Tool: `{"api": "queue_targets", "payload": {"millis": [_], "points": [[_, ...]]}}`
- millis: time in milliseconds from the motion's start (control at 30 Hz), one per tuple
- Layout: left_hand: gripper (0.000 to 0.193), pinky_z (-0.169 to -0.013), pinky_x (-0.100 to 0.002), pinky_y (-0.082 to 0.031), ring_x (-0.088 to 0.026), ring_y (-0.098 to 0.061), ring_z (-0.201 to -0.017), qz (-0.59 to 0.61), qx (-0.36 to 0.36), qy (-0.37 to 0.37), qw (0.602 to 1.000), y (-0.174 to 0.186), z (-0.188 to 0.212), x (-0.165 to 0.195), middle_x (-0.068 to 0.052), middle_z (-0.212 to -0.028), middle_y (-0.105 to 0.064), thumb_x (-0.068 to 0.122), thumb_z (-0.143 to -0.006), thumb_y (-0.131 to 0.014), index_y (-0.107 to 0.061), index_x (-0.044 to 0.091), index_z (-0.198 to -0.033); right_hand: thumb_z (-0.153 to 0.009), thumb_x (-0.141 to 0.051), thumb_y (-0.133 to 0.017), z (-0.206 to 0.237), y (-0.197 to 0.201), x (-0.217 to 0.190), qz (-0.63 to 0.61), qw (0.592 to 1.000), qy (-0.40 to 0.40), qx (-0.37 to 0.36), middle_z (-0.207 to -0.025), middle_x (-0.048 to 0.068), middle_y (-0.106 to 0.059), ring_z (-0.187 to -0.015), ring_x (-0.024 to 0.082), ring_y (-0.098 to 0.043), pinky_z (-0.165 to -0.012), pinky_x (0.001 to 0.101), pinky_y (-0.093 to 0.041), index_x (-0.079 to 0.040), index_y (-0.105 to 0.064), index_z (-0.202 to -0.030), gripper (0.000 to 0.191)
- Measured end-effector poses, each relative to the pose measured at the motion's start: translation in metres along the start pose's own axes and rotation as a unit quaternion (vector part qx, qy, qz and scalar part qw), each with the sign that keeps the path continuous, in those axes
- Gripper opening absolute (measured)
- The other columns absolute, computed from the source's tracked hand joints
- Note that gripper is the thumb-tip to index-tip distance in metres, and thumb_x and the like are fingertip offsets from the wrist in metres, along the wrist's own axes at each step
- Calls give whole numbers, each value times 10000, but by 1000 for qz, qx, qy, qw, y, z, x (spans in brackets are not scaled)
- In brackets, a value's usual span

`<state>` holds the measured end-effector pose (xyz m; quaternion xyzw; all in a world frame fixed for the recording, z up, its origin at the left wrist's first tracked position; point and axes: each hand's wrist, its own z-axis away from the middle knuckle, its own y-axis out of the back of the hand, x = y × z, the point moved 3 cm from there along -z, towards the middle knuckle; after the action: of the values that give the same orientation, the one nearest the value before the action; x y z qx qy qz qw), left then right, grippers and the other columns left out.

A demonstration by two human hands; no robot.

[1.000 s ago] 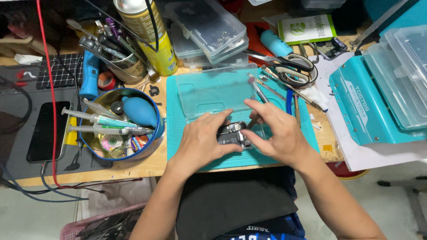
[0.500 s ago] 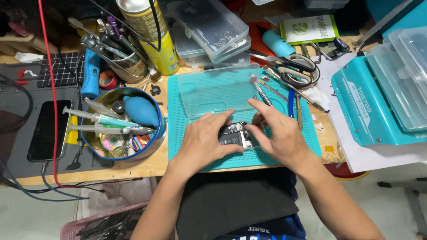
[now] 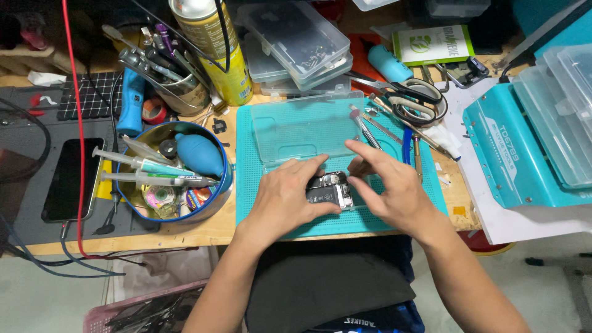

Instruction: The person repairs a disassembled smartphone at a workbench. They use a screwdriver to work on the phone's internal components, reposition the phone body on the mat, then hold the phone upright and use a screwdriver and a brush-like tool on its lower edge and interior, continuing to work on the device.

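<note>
We look down at a messy work table. In the middle lies a teal mat point(image 3: 271, 209). On the mat sits a small opened phone point(image 3: 330, 190) with its dark and shiny insides showing. It lies near the front edge of the mat, between our two hands.

Our left hand point(image 3: 287, 200) rests on the left side of the phone. Its fingers curl around the phone and hold it at its edges. Our right hand point(image 3: 388, 188) is on the right side. Its fingers are close together, and the tips pinch at the top right corner of the phone. We cannot tell if something tiny is between them.

Just behind the phone, a clear plastic box point(image 3: 305, 126) lies flat on the mat. To the right of it are thin metal tools point(image 3: 370, 126) and a blue pen point(image 3: 406, 154).

On the left, a round blue tin point(image 3: 225, 179) holds a blue rubber blower point(image 3: 200, 154) and two syringes point(image 3: 148, 171). Behind it stands a yellow spray can point(image 3: 213, 52). A dark phone point(image 3: 69, 179) lies flat at the far left. Black scissors point(image 3: 410, 95) lie behind the mat. A teal case point(image 3: 512, 160) sits on the right.
</note>
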<state>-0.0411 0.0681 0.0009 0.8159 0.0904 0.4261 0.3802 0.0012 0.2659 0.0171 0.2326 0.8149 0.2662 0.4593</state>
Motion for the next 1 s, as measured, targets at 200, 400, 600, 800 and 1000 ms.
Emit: {"api": "queue_targets", "payload": {"millis": [200, 400, 600, 800, 1000], "points": [[826, -805, -446, -546, -340, -684, -975, 3, -8, 10, 1000, 3, 4, 3, -138, -1065, -717, 396, -650, -920, -629, 42, -1337, -864, 2, -771, -1, -1, 4, -14, 999, -43, 7, -958, 78, -748, -835, 186, -773, -758, 302, -607, -65, -468, -1483, 692], [763, -870, -431, -535, -349, -646, -1048, 17, 32, -18, 999, 16, 16, 3, -160, -1127, -694, 354, -716, -898, -611, 1, -1328, -887, 5, -724, 0, 4, 4, -110, 991, -65, 46, -1000, 77, -767, -890, 157, -769, -816, 288, -604, 5, -413, -1497, 685], [700, -920, -427, -528, -353, -638, -1105, 5, 59, -7, 998, 28, 29, -1, -169, -1167, -691, 340, -784, -868, -604, -16, -1325, -1032, -34, -580, -19, -13, 12, -134, 987, -86, -20, -935, 128, -724, -807, 171, -751, -722, 291, -604, 15, -587, -1130, 109], [685, -918, -425, -530, -346, -639, -1106, 9, 58, 6, 998, 32, 34, -4, -166, -1174, -692, 338, -791, -864, -611, -19, -1318, -1045, -88, -501, -23, -24, 17, -121, 985, -109, -59, -955, 103, -753, -840, 176, -774, -723, 275, -610, 23, -490, -1122, 135], [700, -919, -434, -524, -359, -632, -1105, -2, 37, -11, 999, 26, 25, 0, -170, -1157, -689, 330, -755, -875, -611, -20, -1301, -1052, -18, -606, -5, -3, 17, -102, 994, -46, 12, -1006, 125, -784, -895, 193, -755, -794, 329, -608, -19, -546, -1148, 114]]}}
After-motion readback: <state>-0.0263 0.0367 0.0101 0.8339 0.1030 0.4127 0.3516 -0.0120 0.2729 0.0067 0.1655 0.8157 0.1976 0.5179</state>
